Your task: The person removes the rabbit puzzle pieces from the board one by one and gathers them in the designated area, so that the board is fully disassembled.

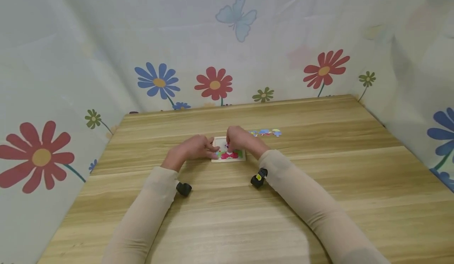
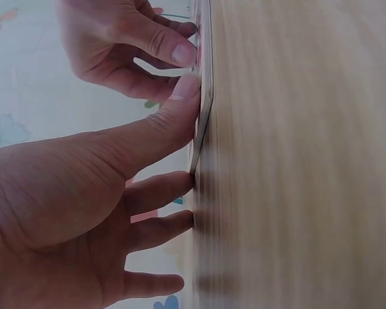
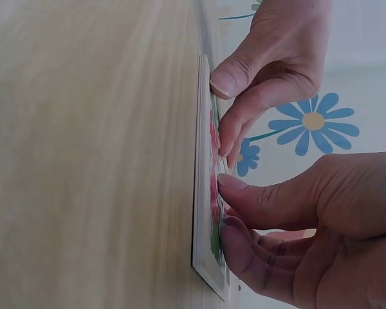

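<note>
A small jigsaw puzzle board (image 1: pixel 238 158) with a pale rim lies flat on the wooden table, its lower part filled with red and green pieces. My left hand (image 1: pixel 196 147) is at its left side; in the left wrist view the thumb rests on the board's edge, with the other fingers fairly straight. Over the board, my right hand (image 1: pixel 242 140) is bent down, and its thumb and index finger pinch a small puzzle piece (image 3: pixel 229 210), mostly hidden by the fingertips. Both hands (image 2: pixel 135 45) appear close together at the board in the left wrist view.
Several loose puzzle pieces (image 1: pixel 265 132), blue and multicoloured, lie on the table (image 1: pixel 220 216) just beyond the right hand. A white curtain (image 1: pixel 184 31) printed with flowers and a butterfly hangs around the table's back and sides.
</note>
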Demonstrator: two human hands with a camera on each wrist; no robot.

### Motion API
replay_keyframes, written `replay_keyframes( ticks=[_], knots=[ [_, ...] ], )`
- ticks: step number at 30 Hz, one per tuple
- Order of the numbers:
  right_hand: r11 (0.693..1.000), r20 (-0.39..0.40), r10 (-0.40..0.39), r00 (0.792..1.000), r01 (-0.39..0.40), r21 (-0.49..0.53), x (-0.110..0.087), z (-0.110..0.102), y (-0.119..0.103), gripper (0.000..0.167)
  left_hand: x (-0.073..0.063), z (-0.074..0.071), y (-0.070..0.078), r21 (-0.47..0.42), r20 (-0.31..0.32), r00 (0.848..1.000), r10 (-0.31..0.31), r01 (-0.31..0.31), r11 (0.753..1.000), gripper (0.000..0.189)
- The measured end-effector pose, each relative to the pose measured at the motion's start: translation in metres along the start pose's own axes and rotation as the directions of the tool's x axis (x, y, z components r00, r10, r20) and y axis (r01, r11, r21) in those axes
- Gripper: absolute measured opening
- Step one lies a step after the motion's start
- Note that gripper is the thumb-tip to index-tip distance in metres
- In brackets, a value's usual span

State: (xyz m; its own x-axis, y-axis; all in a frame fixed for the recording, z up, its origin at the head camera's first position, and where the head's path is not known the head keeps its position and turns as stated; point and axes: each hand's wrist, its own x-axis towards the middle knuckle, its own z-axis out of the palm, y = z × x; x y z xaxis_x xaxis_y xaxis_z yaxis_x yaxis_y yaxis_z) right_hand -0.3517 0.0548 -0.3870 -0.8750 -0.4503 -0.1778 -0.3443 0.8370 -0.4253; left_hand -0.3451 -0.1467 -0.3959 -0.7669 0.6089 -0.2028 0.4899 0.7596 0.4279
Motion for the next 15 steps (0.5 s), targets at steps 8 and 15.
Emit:
replay_keyframes(
  ticks=[8, 15],
  knots=[
    [1.000, -0.010, 0.006, 1.000, -0.006, 0.022, -0.0012, 0.0029, -0.0001, 0.021, -0.0005, 0.0007, 0.0010, -0.015, 0.010, 1.000, -0.019, 0.020, 1.000, 0.047],
    [1.000, -0.028, -0.003, 1.000, 0.003, 0.016, -0.0018, 0.0018, 0.0003, 0.034, 0.0003, 0.0010, 0.0010, -0.022, 0.002, 1.000, -0.018, 0.018, 1.000, 0.047]
  ],
)
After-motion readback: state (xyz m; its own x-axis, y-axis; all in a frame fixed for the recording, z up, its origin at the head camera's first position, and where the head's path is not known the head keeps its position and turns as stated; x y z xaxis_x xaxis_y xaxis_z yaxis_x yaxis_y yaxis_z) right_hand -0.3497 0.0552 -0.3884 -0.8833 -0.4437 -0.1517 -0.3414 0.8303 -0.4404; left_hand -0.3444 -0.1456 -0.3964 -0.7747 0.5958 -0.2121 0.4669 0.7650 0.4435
